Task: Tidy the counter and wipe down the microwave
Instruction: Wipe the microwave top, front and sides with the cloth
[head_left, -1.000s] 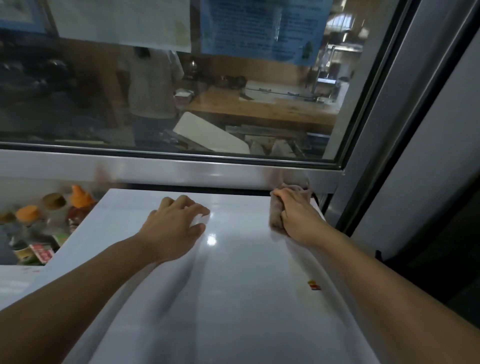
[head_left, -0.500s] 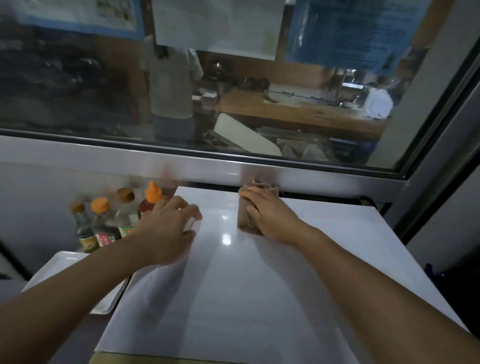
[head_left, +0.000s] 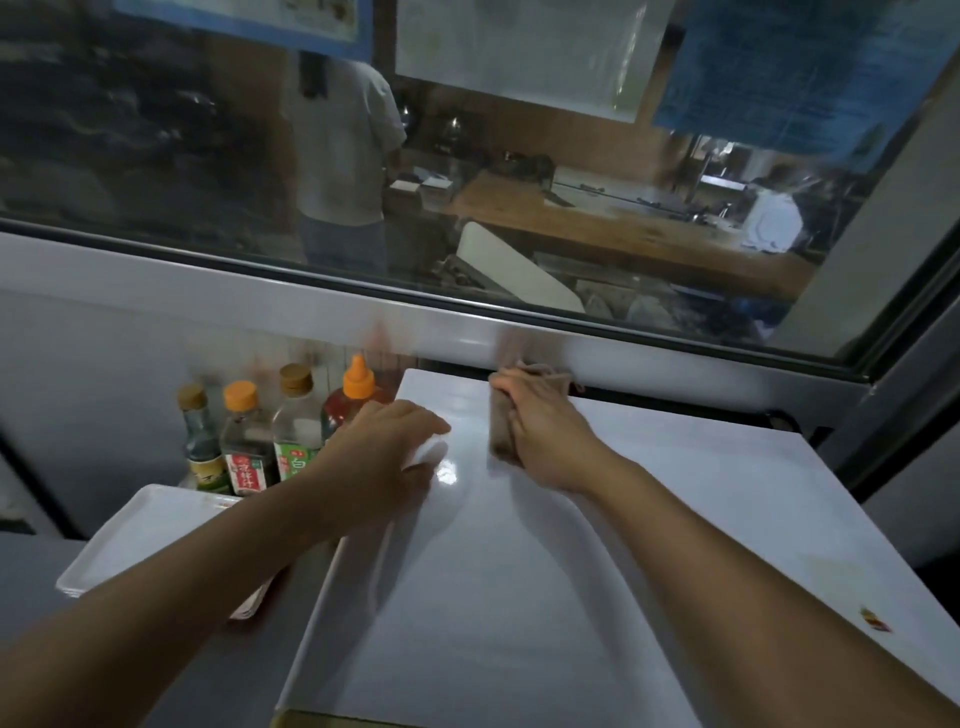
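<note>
- White and glossy, the top of the microwave (head_left: 519, 597) fills the lower middle of the view, and a small bright reflection is seen on it between the two hands.
- A brownish cloth (head_left: 503, 423) is pressed on this top near the back edge, just under the metal window sill (head_left: 311, 317).
- The cloth is gripped by the right hand (head_left: 550, 441); its fingers are curled over the cloth, and part of the cloth is seen beyond the fingertips.
- The left hand (head_left: 382, 457) is laid on the left edge of the microwave top with the fingers relaxed and a little bent; nothing is held in it.
- Four bottles are placed in a row to the left of the microwave, against the wall: a bottle with a brown cap (head_left: 200, 441), a dark bottle with an orange cap (head_left: 244, 441) and dark liquid inside, a clear bottle with a green label (head_left: 296, 431), and a red sauce bottle (head_left: 356, 395) with an orange nozzle.
- The red sauce bottle is partly hidden by the left hand.
- A white tray (head_left: 140, 540) is seen in front of the bottles; it seems to lie on other trays, and its visible part holds nothing.
- A small coloured sticker (head_left: 875, 619) is found near the right edge of the microwave top.
</note>
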